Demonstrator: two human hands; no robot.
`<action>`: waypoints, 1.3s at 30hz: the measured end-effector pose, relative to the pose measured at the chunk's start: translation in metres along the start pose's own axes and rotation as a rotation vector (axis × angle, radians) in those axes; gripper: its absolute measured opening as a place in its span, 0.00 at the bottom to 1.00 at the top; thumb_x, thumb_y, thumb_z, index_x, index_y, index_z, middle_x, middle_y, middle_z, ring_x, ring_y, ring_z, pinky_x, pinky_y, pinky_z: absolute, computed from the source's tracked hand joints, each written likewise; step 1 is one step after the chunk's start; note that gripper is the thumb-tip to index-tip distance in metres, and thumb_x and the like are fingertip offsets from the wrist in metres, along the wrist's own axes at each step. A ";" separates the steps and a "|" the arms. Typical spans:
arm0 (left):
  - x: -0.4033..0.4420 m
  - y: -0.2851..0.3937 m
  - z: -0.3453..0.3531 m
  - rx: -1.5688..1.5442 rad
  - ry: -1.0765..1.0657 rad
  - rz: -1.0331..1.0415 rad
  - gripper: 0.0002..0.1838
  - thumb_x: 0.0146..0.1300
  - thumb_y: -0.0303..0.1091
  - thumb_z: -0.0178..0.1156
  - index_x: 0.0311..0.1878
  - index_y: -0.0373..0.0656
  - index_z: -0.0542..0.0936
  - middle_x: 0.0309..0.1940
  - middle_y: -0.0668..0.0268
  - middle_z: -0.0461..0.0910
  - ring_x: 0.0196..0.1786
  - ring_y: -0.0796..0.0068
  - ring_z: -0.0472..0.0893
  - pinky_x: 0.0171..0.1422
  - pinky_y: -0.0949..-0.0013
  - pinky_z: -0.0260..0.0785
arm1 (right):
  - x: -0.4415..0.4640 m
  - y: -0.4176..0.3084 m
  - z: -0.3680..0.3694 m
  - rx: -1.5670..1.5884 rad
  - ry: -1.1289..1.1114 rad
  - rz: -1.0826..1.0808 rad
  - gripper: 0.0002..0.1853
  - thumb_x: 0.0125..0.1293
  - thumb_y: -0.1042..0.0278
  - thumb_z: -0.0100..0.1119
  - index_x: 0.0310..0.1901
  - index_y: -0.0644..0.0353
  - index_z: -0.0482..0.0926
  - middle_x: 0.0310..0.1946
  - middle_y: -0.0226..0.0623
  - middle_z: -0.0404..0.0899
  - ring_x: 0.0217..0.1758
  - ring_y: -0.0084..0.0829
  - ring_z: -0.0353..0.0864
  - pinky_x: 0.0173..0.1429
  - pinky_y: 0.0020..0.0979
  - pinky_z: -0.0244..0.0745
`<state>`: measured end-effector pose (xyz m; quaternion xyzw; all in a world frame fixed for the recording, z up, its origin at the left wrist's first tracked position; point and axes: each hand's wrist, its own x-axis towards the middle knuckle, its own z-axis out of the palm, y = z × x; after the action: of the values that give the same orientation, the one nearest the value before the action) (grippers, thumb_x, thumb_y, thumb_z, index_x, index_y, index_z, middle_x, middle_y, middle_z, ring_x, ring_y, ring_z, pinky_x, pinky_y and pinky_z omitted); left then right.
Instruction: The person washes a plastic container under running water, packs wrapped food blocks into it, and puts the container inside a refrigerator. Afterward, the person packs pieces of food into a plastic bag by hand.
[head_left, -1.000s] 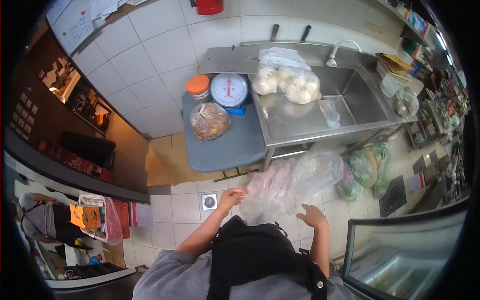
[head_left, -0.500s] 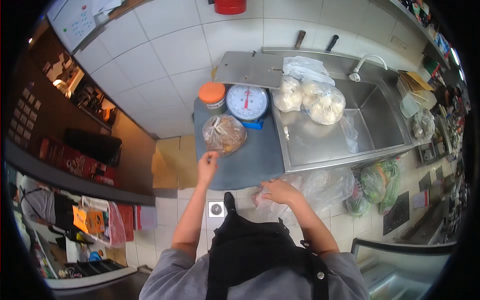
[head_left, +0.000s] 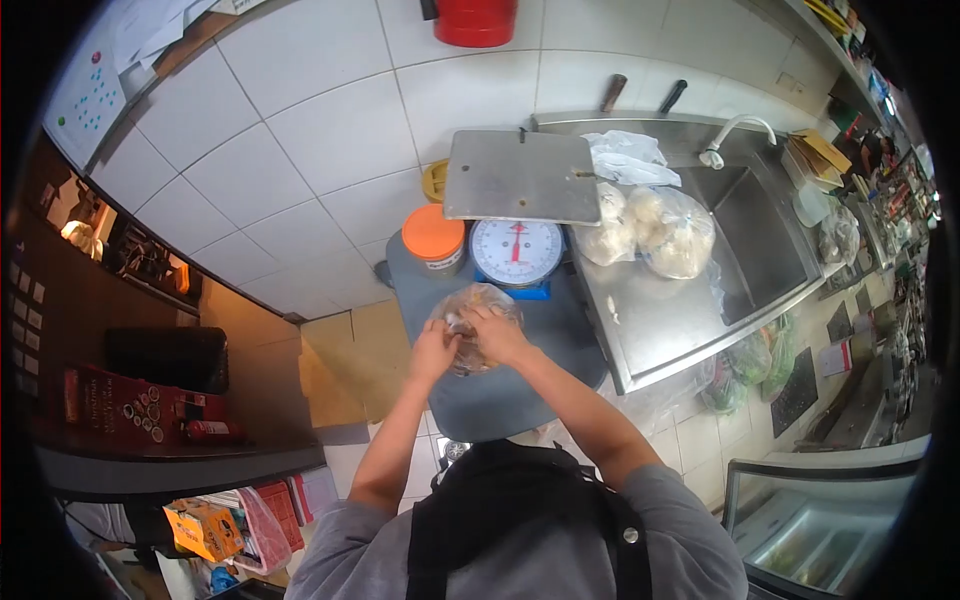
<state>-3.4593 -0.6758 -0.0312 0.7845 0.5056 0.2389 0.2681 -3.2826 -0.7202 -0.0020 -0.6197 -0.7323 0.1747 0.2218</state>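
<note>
A clear plastic bag (head_left: pixel 487 295) with brownish contents sits on the grey tabletop, in front of the dial scale. My left hand (head_left: pixel 436 349) pinches the gathered top of this bag from the left. From the right, my right hand (head_left: pixel 494 334) grips the same gathered plastic, its fingers curled close to the left ones. The fingertips and the knot area are partly hidden. Behind the bag stands the scale (head_left: pixel 517 250) with a white dial and blue base, and a metal plate on top. An orange-lidded tub (head_left: pixel 433 237) is beside it.
Bags of white food (head_left: pixel 677 235) lie on the steel counter (head_left: pixel 640 335) next to the sink (head_left: pixel 750 235). Bagged green vegetables (head_left: pixel 745 360) are on the floor below. A glass-topped case (head_left: pixel 820 520) stands at lower right, cardboard (head_left: pixel 345 370) at left.
My right hand has left the clear plastic by the table's front edge and joined my left hand on the bag of brownish food. My view has moved closer to the table.
</note>
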 end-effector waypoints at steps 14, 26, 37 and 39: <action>-0.032 0.010 -0.014 0.121 0.185 -0.077 0.14 0.50 0.17 0.56 0.38 0.45 0.83 0.35 0.53 0.75 0.46 0.49 0.78 0.49 0.54 0.74 | -0.011 0.084 -0.056 0.448 0.426 0.385 0.10 0.63 0.78 0.51 0.44 0.63 0.79 0.38 0.50 0.80 0.46 0.50 0.79 0.55 0.43 0.73; -0.052 0.036 -0.022 -0.022 0.021 -0.100 0.30 0.52 0.14 0.46 0.61 0.37 0.75 0.43 0.55 0.79 0.40 0.55 0.77 0.50 0.61 0.71 | 0.040 0.018 0.048 -0.206 0.042 -0.170 0.26 0.52 0.71 0.63 0.57 0.56 0.75 0.55 0.46 0.76 0.68 0.46 0.65 0.61 0.42 0.71; -0.062 0.035 -0.021 -0.405 0.100 -0.373 0.18 0.64 0.22 0.52 0.56 0.40 0.80 0.34 0.67 0.79 0.35 0.80 0.76 0.42 0.73 0.70 | 0.061 0.041 -0.002 -0.102 -0.161 -0.248 0.19 0.50 0.67 0.68 0.46 0.57 0.79 0.43 0.39 0.80 0.53 0.40 0.75 0.59 0.39 0.70; -0.066 0.031 -0.018 -0.424 0.097 -0.393 0.18 0.64 0.22 0.52 0.56 0.41 0.80 0.34 0.70 0.78 0.36 0.83 0.75 0.42 0.75 0.70 | 0.046 0.047 -0.021 0.049 -0.081 -0.250 0.17 0.52 0.66 0.67 0.45 0.56 0.79 0.40 0.37 0.80 0.49 0.38 0.77 0.55 0.37 0.72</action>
<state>-3.4748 -0.7438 -0.0038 0.5856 0.5989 0.3199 0.4428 -3.2383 -0.6674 -0.0046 -0.5104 -0.8076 0.1885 0.2273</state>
